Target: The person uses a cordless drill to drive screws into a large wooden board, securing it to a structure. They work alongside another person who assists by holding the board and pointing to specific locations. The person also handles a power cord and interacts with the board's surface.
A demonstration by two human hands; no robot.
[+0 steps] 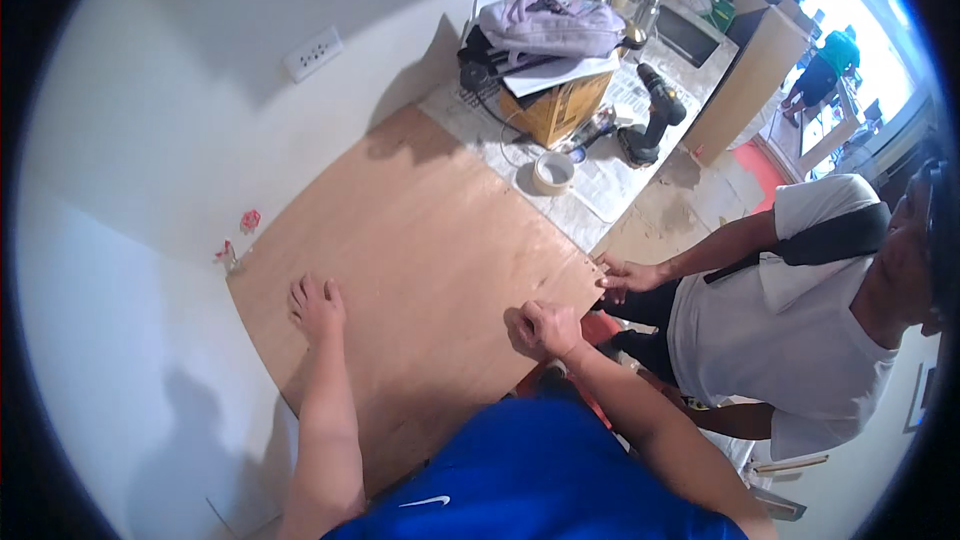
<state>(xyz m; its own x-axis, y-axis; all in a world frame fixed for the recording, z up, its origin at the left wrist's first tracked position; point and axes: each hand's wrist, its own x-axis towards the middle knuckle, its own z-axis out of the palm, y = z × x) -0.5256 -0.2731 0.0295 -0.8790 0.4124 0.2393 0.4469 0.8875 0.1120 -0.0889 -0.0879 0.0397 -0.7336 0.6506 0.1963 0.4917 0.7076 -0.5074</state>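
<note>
A large plywood sheet (430,240) lies flat in front of me, its far end against a white wall. My left hand (317,306) rests flat on the sheet near its left edge, fingers spread. My right hand (547,327) is closed into a fist, pressing down near the sheet's right edge; whether it holds something small I cannot tell. A second person in a white shirt (790,330) stands to my right, and that person's hand (628,275) touches the sheet's right edge.
Beyond the sheet a covered counter holds a tape roll (553,172), a black cordless drill (655,115), a wooden box (556,105) topped by a lilac bag (552,25), and a sink (690,30). A wall socket (313,54) is on the left wall.
</note>
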